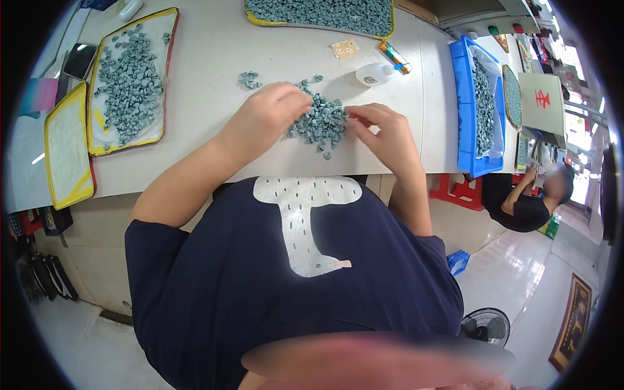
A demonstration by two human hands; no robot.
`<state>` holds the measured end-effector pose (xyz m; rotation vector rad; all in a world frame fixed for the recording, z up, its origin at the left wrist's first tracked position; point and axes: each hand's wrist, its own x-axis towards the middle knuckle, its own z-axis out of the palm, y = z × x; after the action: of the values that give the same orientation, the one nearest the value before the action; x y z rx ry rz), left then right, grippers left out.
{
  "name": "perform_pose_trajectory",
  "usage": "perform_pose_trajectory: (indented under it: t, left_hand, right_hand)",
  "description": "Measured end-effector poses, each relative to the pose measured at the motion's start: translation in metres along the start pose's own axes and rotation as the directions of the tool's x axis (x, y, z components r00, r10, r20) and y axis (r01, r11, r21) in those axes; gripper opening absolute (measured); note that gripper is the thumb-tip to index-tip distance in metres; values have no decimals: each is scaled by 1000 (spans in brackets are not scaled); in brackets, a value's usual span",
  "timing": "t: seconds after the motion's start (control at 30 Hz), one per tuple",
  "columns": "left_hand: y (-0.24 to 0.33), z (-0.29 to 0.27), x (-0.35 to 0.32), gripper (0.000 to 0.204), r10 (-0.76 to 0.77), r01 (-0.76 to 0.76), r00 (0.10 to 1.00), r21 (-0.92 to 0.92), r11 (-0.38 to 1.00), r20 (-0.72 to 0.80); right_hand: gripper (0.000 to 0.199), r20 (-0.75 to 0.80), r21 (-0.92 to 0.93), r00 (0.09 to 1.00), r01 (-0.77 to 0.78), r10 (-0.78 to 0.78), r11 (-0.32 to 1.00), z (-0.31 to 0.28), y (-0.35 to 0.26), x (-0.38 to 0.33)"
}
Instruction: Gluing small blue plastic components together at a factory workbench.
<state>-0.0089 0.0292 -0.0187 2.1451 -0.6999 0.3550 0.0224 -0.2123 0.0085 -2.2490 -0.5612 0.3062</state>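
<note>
A loose pile of small grey-green pieces (320,122), roughly cone-shaped, lies on the white table in front of me. At its upper left side is my left hand (276,110), its fingers curled and pressed together at the pile's edge; whatever they hold is hidden. From the other side my right hand (385,130) reaches in, thumb and fingertips drawn close together at the pile's right edge. Anything pinched there is too small to make out. A smaller cluster of the same pieces (249,80) sits beyond my left wrist.
Left stands a yellow-rimmed tray (162,133) of pieces, overlapping another yellow-rimmed tray (68,146) and near a phone (80,61). A full tray (318,27) lies at the back. A squeeze bottle (376,75) stands right, before a blue bin (465,104). Another person (530,201) sits far right.
</note>
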Motion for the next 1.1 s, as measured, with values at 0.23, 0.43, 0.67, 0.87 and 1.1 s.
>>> perform_pose_trajectory:
  t: [0.23, 0.43, 0.67, 0.87, 1.1]
  left_hand:
    - [-27, -15, 2, 13, -278, 317, 948, 365, 875, -156]
    - [-20, -6, 5, 10, -329, 323, 943, 409, 854, -56]
    - [-25, 5, 7, 10, -384, 372, 922, 402, 836, -56]
    - [-10, 2, 19, 12, -365, 375, 923, 75, 924, -118]
    - [3, -1, 24, 15, -584, 538, 762, -775, 332, 279]
  right_hand:
    - [29, -228, 130, 898, -356, 377, 925, -11, 37, 5]
    - [48, -465, -57, 858, -276, 219, 959, -3, 45, 25]
    - [57, -446, -92, 879, -233, 169, 968, -6, 62, 50]
    - [55, -267, 244, 925, -206, 270, 948, -7, 50, 56]
    - [43, -258, 504, 960, 41, 105, 863, 4, 45, 32]
